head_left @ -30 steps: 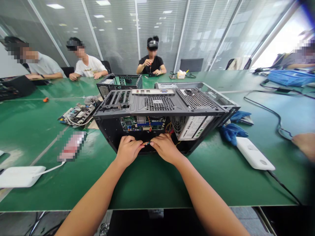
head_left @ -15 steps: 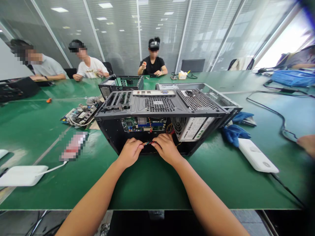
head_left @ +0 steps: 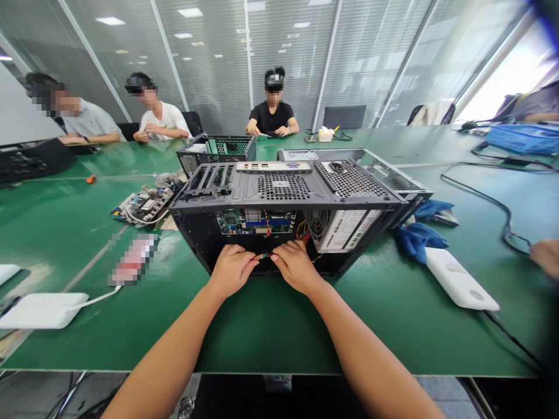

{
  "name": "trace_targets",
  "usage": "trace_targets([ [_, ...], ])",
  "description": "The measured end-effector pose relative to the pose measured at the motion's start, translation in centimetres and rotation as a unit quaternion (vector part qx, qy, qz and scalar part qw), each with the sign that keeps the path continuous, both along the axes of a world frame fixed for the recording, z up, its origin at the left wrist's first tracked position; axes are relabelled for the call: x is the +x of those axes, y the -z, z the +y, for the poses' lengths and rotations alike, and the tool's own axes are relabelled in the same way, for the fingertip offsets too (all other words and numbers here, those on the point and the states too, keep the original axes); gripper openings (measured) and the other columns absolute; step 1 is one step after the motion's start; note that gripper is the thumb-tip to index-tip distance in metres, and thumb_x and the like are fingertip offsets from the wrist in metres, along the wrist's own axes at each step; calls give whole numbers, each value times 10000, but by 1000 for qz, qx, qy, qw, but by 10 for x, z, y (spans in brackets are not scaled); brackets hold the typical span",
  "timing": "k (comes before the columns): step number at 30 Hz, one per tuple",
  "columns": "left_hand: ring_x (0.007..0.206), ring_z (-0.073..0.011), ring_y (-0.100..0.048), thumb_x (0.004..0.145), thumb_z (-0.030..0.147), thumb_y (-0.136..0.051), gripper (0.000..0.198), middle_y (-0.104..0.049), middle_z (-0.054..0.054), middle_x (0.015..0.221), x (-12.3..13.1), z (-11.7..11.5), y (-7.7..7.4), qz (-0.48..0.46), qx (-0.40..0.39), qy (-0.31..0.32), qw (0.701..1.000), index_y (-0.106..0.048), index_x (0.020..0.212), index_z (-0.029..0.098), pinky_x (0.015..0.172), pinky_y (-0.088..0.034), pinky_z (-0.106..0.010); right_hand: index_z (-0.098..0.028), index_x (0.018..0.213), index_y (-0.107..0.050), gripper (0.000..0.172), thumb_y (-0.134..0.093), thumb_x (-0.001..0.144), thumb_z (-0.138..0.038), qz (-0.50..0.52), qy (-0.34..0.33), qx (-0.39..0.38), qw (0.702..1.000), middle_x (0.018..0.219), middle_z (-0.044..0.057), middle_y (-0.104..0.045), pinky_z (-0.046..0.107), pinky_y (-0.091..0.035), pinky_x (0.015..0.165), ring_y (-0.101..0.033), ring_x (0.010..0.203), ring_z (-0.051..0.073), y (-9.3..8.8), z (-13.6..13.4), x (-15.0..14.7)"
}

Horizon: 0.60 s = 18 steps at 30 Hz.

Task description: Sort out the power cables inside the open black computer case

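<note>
A bundle of coloured wires (head_left: 264, 256) stretches between my two hands at the open side of a black computer case (head_left: 279, 205). My left hand (head_left: 231, 269) pinches its left part; my right hand (head_left: 296, 265) grips it on the right, fingers closed. The wires' ends are hidden by my hands. Inside the case, a green motherboard (head_left: 233, 224) shows behind my hands, and a power supply (head_left: 349, 230) with a white label sits at the right. Red and yellow wires (head_left: 302, 230) hang beside the power supply.
A loose circuit board (head_left: 146, 202) lies to the left, near a phone (head_left: 133, 262) on a white cable. At right are blue gloves (head_left: 419, 237) and a white power bank (head_left: 460, 279). More cases (head_left: 216, 145) stand behind. Several people sit around the green table (head_left: 279, 337).
My hands keep their hold on the wires with hardly any movement. The view has shifted slightly. Across the table, a person in black has lowered a raised hand.
</note>
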<state>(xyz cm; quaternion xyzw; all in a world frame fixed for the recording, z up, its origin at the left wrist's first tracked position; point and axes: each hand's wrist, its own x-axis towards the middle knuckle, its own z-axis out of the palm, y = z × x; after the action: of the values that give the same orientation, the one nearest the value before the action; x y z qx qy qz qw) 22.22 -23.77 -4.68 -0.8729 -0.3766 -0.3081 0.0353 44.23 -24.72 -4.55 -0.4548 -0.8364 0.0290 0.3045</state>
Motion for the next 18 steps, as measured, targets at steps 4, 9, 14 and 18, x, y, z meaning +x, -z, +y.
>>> trace_targets([
  [4,767,-186,-593,939,310,-479,256,-653,-52,735,1,-1,-6,-4,-67,33,997,-664,829,172,750,-424,-342,-179,980,-630,264,-393,984,-295,2,-8,13,1000,854,63,-645,373,-318,839,-499,819,207,3,-1,2],
  [9,678,-164,-603,931,296,-485,228,-647,-19,641,4,-6,-17,-45,-164,67,983,-677,899,176,729,-446,-326,-175,988,-646,283,-392,986,-299,-14,-16,22,1000,850,63,-634,385,-317,841,-485,829,210,5,-1,3],
  [14,450,-92,-538,957,380,-431,345,-661,-9,624,5,-9,-21,-127,-406,85,901,-667,959,128,504,-424,-227,-184,989,-648,277,-397,986,-302,-10,-24,24,999,834,56,-625,378,-315,835,-479,817,204,5,-1,4],
  [18,628,-111,-593,915,466,-505,411,-707,-77,781,6,-5,-20,-195,-503,89,837,-687,871,101,587,-464,-222,-192,991,-653,289,-390,987,-313,-9,-28,31,999,826,58,-617,372,-315,820,-472,813,205,5,0,6],
])
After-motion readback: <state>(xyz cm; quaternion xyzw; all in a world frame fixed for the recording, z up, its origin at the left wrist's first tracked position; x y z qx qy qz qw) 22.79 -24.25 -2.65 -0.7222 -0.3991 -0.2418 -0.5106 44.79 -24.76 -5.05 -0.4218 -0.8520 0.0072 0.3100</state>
